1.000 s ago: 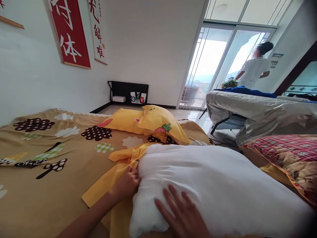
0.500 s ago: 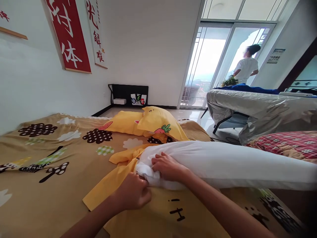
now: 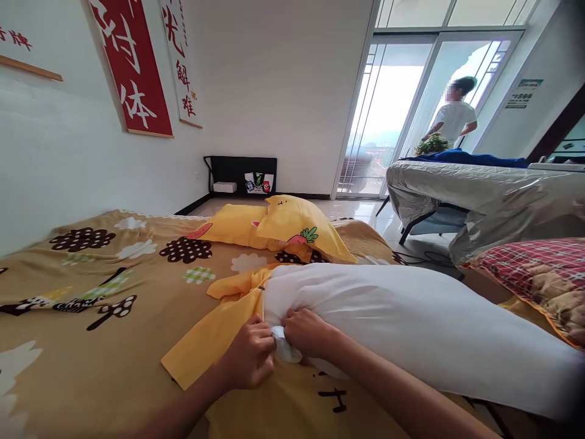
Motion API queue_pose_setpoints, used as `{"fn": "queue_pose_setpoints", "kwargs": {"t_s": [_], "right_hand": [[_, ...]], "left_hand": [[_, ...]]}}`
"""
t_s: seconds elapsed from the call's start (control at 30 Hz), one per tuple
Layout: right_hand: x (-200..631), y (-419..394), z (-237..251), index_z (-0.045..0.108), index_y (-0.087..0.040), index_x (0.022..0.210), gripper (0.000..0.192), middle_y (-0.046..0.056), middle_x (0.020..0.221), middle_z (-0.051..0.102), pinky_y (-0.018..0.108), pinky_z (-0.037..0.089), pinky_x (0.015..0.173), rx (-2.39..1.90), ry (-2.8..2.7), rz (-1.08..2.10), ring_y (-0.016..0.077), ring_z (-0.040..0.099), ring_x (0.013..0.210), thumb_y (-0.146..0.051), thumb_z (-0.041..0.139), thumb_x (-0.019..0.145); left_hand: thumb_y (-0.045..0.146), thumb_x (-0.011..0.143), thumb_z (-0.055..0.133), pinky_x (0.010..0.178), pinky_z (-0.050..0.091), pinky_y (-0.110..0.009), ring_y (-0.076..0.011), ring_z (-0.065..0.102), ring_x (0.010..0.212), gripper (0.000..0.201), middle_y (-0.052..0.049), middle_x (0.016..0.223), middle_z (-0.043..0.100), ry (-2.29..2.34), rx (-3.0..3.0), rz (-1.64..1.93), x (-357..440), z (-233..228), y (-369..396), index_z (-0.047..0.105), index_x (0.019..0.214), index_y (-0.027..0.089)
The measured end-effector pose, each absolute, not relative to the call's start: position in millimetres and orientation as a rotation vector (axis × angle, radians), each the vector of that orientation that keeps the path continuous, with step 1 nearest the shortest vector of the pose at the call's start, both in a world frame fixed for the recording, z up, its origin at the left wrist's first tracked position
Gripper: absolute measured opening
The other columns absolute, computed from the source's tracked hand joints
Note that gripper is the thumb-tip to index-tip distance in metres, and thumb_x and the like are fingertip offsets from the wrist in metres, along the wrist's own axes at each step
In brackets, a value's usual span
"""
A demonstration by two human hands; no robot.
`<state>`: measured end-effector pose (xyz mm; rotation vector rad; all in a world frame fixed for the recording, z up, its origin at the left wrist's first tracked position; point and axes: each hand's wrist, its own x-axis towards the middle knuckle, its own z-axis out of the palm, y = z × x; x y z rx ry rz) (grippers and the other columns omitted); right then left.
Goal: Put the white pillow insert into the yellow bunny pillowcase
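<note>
A long white pillow [image 3: 388, 317] lies across the bed, its left end against the opening of a yellow pillowcase [image 3: 214, 326]. My left hand [image 3: 249, 353] is closed on the pillowcase's edge beside that end. Just right of it, my right hand [image 3: 308, 332] is closed on the pillow's bunched white corner. A small white fold pokes out between the two hands. Part of the yellow case, with dark printed marks, spreads flat beneath my wrists. My fingertips are mostly hidden in the cloth.
Two yellow pillows with carrot prints [image 3: 301, 225] lie at the far side of the tan patterned bedspread [image 3: 137, 366]. A red plaid quilted cloth [image 3: 539, 268] is at the right. Beyond stand a plastic-covered table [image 3: 484, 180] and a person [image 3: 454, 116] near the glass doors.
My right hand has closed on the white corner, its fingers lower and more curled. The pillow's right part has swung down toward me. My left hand stays at the case's edge.
</note>
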<state>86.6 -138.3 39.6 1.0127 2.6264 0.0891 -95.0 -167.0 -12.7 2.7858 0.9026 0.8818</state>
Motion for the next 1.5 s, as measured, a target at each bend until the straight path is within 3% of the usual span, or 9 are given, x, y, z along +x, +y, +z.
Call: {"fn": "queue_pose_setpoints", "kwargs": {"t_s": [0.27, 0.4, 0.53, 0.6, 0.7, 0.87, 1.17, 1.3, 1.5], "right_hand": [[81, -117, 60, 0.067, -0.013, 0.097, 0.021, 0.008, 0.1, 0.068, 0.026, 0.045, 0.077, 1.158, 2.719, 0.01, 0.0174, 0.063, 0.09, -0.017, 0.048, 0.089], [96, -145, 49, 0.065, -0.016, 0.086, 0.018, 0.004, 0.095, 0.066, 0.028, 0.044, 0.084, 1.167, 2.837, 0.052, 0.0175, 0.059, 0.093, -0.029, 0.053, 0.088], [145, -202, 24, 0.061, -0.022, 0.12, 0.04, 0.007, 0.121, 0.06, 0.034, 0.038, 0.095, 1.031, 3.14, 0.868, 0.0213, 0.053, 0.11, -0.043, 0.054, 0.087], [178, -223, 10, 0.049, -0.031, 0.137, 0.047, 0.005, 0.134, 0.053, 0.038, 0.034, 0.096, 1.089, 3.017, 1.405, 0.0239, 0.048, 0.12, -0.03, 0.043, 0.091], [222, -236, -4, 0.042, -0.035, 0.142, 0.06, 0.007, 0.128, 0.057, 0.041, 0.033, 0.093, 1.278, 2.776, 1.639, 0.0257, 0.051, 0.117, -0.013, 0.035, 0.087], [235, -210, 15, 0.04, -0.032, 0.144, 0.055, 0.002, 0.089, 0.062, 0.029, 0.038, 0.084, 1.088, 3.047, 1.16, 0.0128, 0.056, 0.081, -0.013, 0.033, 0.093], [193, -167, 84, 0.058, -0.041, 0.125, 0.051, -0.001, 0.086, 0.061, 0.024, 0.024, 0.062, 1.276, 2.868, 0.089, 0.011, 0.056, 0.079, -0.015, 0.053, 0.082], [192, -171, 78, 0.064, -0.041, 0.114, 0.041, -0.002, 0.085, 0.062, 0.026, 0.019, 0.059, 1.203, 2.822, -0.074, 0.011, 0.057, 0.078, -0.021, 0.054, 0.08], [178, -152, 103, 0.054, -0.049, 0.126, 0.068, -0.003, 0.099, 0.066, 0.025, 0.019, 0.06, 1.316, 2.807, 0.039, 0.0133, 0.06, 0.086, -0.01, 0.05, 0.07]], "left_hand": [[0.022, 0.074, 0.045, 0.066, 0.034, -0.034, -0.0131, 0.043, 0.054, 0.024, -0.002, 0.05, 0.049, 0.916, 2.769, 1.212, -47, 11, -160, 0.036, 0.053, 0.018], [0.019, 0.074, 0.044, 0.067, 0.032, -0.032, -0.012, 0.046, 0.054, 0.022, -0.001, 0.052, 0.052, 1.001, 2.716, 1.202, -49, 6, -167, 0.041, 0.053, 0.017], [0.019, 0.074, 0.045, 0.068, 0.033, -0.031, -0.0116, 0.047, 0.052, 0.021, -0.001, 0.053, 0.055, 1.108, 2.643, 1.023, -63, -13, -172, 0.044, 0.053, 0.016], [0.02, 0.072, 0.047, 0.07, 0.035, -0.031, -0.0121, 0.049, 0.053, 0.021, -0.002, 0.054, 0.056, 1.142, 2.625, 0.942, -67, -18, -173, 0.044, 0.052, 0.015], [0.022, 0.069, 0.05, 0.074, 0.037, -0.032, -0.013, 0.051, 0.056, 0.018, -0.002, 0.054, 0.059, 1.148, 2.646, 0.814, -65, -16, -175, 0.047, 0.052, 0.015], [0.025, 0.065, 0.055, 0.084, 0.039, -0.035, -0.013, 0.051, 0.053, 0.02, -0.004, 0.053, 0.062, 1.019, 2.783, 0.604, -45, 5, -186, 0.049, 0.048, 0.014], [0.023, 0.067, 0.052, 0.07, 0.04, -0.03, -0.0124, 0.047, 0.05, 0.025, -0.003, 0.047, 0.056, 1.069, 2.724, 0.884, -24, 42, -188, 0.045, 0.045, 0.015], [0.02, 0.064, 0.053, 0.071, 0.038, -0.031, -0.0097, 0.042, 0.045, 0.024, 0.001, 0.043, 0.052, 0.925, 2.775, 1.028, -16, 25, -183, 0.041, 0.044, 0.015], [0.016, 0.055, 0.053, 0.058, 0.031, -0.031, -0.0108, 0.039, 0.04, 0.013, 0.001, 0.041, 0.05, 0.626, 2.995, 1.446, 6, -10, -181, 0.044, 0.045, 0.017]]}}
